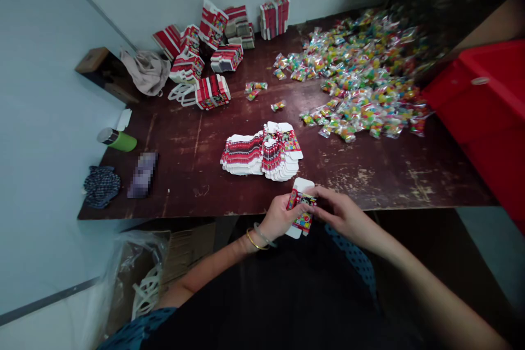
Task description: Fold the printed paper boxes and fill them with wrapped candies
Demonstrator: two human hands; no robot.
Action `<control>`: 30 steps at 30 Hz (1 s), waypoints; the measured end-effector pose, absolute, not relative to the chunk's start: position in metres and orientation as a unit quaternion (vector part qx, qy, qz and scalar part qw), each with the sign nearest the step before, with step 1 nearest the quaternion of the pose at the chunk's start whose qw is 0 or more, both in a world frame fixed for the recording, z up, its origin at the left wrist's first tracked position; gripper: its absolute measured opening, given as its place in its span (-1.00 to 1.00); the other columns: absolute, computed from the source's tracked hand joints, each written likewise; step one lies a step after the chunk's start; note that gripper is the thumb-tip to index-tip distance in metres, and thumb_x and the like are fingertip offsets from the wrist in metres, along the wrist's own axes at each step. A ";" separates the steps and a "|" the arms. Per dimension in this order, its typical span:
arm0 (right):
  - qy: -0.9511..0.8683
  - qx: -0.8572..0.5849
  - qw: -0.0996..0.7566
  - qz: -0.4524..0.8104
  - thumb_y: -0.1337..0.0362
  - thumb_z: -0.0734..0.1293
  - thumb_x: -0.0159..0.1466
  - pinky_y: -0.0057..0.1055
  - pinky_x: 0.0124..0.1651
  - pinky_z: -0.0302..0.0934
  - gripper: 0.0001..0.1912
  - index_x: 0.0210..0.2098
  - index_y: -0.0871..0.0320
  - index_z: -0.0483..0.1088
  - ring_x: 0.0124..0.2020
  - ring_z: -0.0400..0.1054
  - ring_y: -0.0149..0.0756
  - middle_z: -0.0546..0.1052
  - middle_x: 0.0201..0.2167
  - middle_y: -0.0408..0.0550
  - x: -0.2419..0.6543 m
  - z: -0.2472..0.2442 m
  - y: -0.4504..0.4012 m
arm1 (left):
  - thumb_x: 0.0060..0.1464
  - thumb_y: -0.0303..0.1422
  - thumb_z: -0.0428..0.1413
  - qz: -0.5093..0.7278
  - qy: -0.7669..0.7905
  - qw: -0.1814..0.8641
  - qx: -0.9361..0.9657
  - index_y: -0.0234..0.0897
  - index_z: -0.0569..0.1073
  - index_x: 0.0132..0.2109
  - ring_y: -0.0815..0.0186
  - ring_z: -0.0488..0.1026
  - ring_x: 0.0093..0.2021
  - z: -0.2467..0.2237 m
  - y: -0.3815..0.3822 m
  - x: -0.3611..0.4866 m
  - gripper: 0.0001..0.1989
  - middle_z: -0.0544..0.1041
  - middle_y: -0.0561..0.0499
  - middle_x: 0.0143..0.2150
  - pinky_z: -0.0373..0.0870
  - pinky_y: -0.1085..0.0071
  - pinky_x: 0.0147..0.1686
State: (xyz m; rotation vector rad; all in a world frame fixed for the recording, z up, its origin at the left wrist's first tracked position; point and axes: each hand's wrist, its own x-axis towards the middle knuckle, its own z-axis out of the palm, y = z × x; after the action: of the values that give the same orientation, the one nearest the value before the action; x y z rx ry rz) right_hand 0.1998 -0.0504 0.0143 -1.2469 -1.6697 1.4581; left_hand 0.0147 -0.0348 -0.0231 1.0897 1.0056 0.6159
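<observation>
A small red printed candy box [304, 220] with white end flaps is held in front of my body, just off the table's front edge. My left hand [281, 216] grips it from the left side, thumb across the printed face. At its right side, my right hand [334, 209] pinches the box with thumb and fingers. The flaps at top and bottom stick out unfolded. Just beyond my hands, a fanned stack of flat boxes [246, 153] lies on the dark red table [184, 175].
A wide heap of wrapped candies [361, 82] covers the right back, beside a red bin [484, 104]. Bundled box blanks [213, 90] stand along the wall. A green bottle [123, 141], a blurred purple item [143, 175] and checked cloth [101, 186] lie left. Below is a plastic-lined carton [123, 284].
</observation>
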 end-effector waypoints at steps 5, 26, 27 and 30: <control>-0.418 -0.528 0.431 0.601 0.10 0.36 0.24 -0.43 -0.35 0.28 -0.64 -0.04 0.05 0.23 -0.43 0.34 -0.37 0.49 -0.33 -0.13 0.187 -0.011 -0.083 | 0.10 -0.28 0.18 0.337 0.461 0.614 0.545 -0.24 0.16 0.21 0.26 0.46 -0.10 -0.018 -0.059 0.012 -0.42 0.51 -0.09 -0.06 0.33 0.38 -0.05; -0.567 -0.461 0.274 0.625 0.14 0.35 0.24 -0.37 -0.30 0.32 -0.79 -0.31 0.15 0.53 -0.34 0.37 -0.29 0.46 -0.37 -0.06 0.185 -0.016 -0.096 | 0.02 -0.37 0.15 0.216 0.496 0.724 0.429 -0.26 0.34 0.17 0.43 0.33 -0.46 -0.019 -0.086 -0.001 -0.47 0.47 0.08 -0.40 0.20 0.52 -0.41; -0.609 -0.462 0.281 0.581 0.15 0.30 0.29 -0.35 -0.22 0.31 -0.78 -0.26 0.11 0.55 -0.28 0.38 -0.26 0.47 -0.32 -0.03 0.180 -0.012 -0.099 | 0.00 -0.39 0.15 0.198 0.498 0.747 0.393 -0.24 0.29 0.23 0.46 0.29 -0.50 -0.020 -0.084 -0.002 -0.40 0.45 0.10 -0.41 0.15 0.54 -0.46; -0.658 -0.467 0.291 0.514 0.15 0.19 0.37 -0.32 -0.12 0.29 -0.70 -0.10 0.01 0.54 -0.20 0.40 -0.22 0.48 -0.22 0.00 0.168 -0.003 -0.107 | -0.02 -0.38 0.14 0.166 0.484 0.796 0.324 -0.24 0.36 0.19 0.47 0.30 -0.46 -0.025 -0.081 -0.007 -0.43 0.50 0.02 -0.27 0.12 0.54 -0.46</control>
State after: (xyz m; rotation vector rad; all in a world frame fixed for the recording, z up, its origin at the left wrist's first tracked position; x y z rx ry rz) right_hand 0.1677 -0.1071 -0.0032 -1.2454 -1.7548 1.3709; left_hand -0.0070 -0.0807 -0.0254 0.6964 1.0402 0.3562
